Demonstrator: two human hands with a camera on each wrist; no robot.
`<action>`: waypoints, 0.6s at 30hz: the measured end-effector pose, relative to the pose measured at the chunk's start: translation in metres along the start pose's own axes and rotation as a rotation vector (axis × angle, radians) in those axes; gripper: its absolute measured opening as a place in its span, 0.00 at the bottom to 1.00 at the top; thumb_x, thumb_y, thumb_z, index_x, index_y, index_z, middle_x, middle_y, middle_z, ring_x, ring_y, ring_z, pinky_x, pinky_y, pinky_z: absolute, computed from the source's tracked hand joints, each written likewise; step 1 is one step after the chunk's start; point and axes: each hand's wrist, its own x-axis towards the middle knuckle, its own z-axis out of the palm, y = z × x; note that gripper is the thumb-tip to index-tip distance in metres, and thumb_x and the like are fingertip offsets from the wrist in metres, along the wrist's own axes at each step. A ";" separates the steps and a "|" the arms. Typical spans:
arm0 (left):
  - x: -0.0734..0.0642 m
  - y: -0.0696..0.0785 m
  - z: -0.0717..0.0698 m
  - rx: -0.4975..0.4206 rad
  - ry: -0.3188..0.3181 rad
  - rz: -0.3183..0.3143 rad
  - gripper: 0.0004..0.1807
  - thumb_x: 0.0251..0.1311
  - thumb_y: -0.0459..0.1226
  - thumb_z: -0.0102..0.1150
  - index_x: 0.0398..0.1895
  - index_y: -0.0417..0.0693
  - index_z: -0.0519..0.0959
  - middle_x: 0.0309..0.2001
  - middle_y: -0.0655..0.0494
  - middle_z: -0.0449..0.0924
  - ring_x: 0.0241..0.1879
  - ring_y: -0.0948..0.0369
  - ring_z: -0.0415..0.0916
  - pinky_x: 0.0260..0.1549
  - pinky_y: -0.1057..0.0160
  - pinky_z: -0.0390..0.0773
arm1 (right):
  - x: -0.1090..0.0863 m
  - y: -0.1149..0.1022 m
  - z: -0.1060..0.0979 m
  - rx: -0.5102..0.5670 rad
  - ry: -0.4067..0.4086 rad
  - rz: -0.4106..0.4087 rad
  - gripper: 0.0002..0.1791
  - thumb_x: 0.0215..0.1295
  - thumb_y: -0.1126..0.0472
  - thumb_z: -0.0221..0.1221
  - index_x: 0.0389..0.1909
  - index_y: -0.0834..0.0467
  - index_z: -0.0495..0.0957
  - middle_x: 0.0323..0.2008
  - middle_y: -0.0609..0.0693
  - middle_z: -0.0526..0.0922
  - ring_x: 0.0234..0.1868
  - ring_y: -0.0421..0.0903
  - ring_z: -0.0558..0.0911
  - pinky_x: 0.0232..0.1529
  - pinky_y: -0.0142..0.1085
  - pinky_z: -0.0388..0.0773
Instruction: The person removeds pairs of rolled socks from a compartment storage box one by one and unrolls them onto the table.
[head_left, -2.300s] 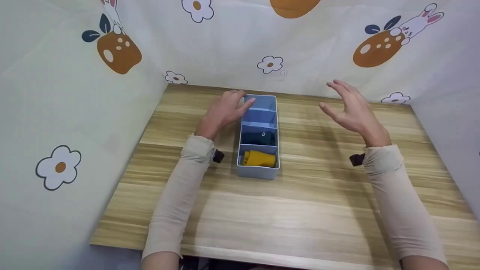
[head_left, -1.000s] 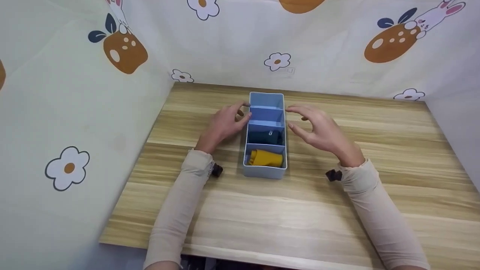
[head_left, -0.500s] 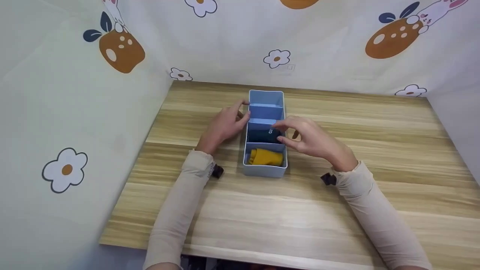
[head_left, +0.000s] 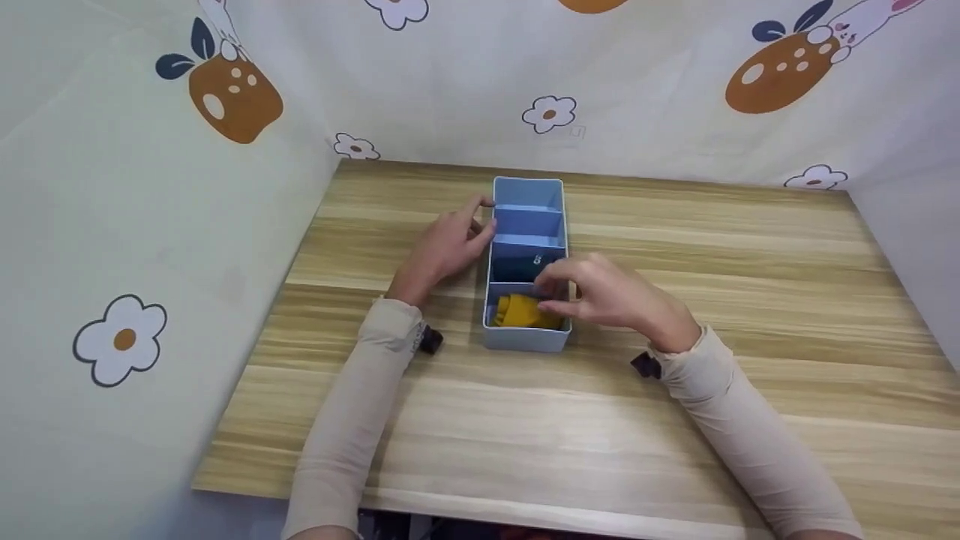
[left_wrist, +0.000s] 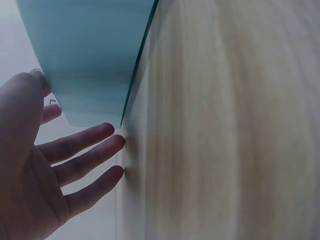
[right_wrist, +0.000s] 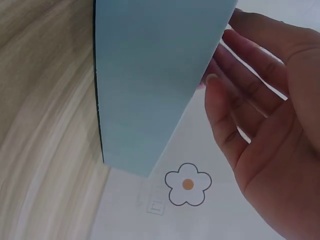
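A long blue box (head_left: pixel 525 341) with a single row of compartments stands on the wooden table. Its nearest compartment holds a folded yellow cloth (head_left: pixel 514 311), and the one behind it a dark folded cloth (head_left: pixel 514 266) with a small white mark. My left hand (head_left: pixel 446 247) is at the box's left side, thumb and index finger at the rim; the other fingers spread loosely below it in the left wrist view. Over the right rim reaches my right hand (head_left: pixel 604 292), its thumb over the yellow cloth and its fingers near the divider, with a gap between. In the right wrist view the box wall (right_wrist: pixel 150 80) partly hides these fingers.
The two farther compartments show bare blue walls. Behind the table (head_left: pixel 712 420) rises a pale printed cloth backdrop (head_left: pixel 637 120), and another pale wall (head_left: pixel 90 225) stands along the left. Small dark cameras sit at both wrists.
My right hand has come in from the right to the box, then moved along it toward me, from the dark cloth to the yellow one. My left hand has stayed by the left rim lately.
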 end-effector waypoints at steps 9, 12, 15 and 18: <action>0.001 0.000 0.001 0.014 0.011 0.018 0.24 0.81 0.58 0.49 0.74 0.66 0.70 0.56 0.48 0.90 0.55 0.53 0.88 0.57 0.46 0.85 | -0.002 -0.011 0.004 -0.104 -0.014 0.101 0.16 0.69 0.48 0.74 0.50 0.54 0.91 0.43 0.48 0.94 0.41 0.47 0.92 0.46 0.46 0.89; 0.001 -0.001 0.001 0.016 0.019 0.012 0.25 0.81 0.59 0.48 0.74 0.66 0.70 0.55 0.49 0.91 0.54 0.53 0.88 0.57 0.47 0.85 | -0.001 -0.013 0.007 -0.116 -0.027 0.134 0.17 0.68 0.47 0.74 0.49 0.54 0.92 0.42 0.48 0.94 0.40 0.47 0.92 0.46 0.46 0.90; 0.000 -0.003 0.002 0.016 0.020 0.000 0.25 0.81 0.60 0.48 0.74 0.66 0.70 0.55 0.50 0.91 0.54 0.55 0.88 0.58 0.48 0.84 | 0.002 -0.014 0.011 -0.110 -0.041 0.148 0.17 0.68 0.48 0.75 0.49 0.54 0.91 0.43 0.49 0.94 0.40 0.46 0.92 0.47 0.45 0.90; 0.000 -0.003 0.002 0.008 0.018 -0.007 0.24 0.81 0.59 0.48 0.73 0.67 0.69 0.55 0.50 0.91 0.54 0.56 0.87 0.59 0.48 0.84 | 0.002 -0.014 0.012 -0.078 -0.069 0.151 0.18 0.67 0.49 0.76 0.52 0.55 0.91 0.46 0.50 0.94 0.42 0.46 0.92 0.49 0.44 0.90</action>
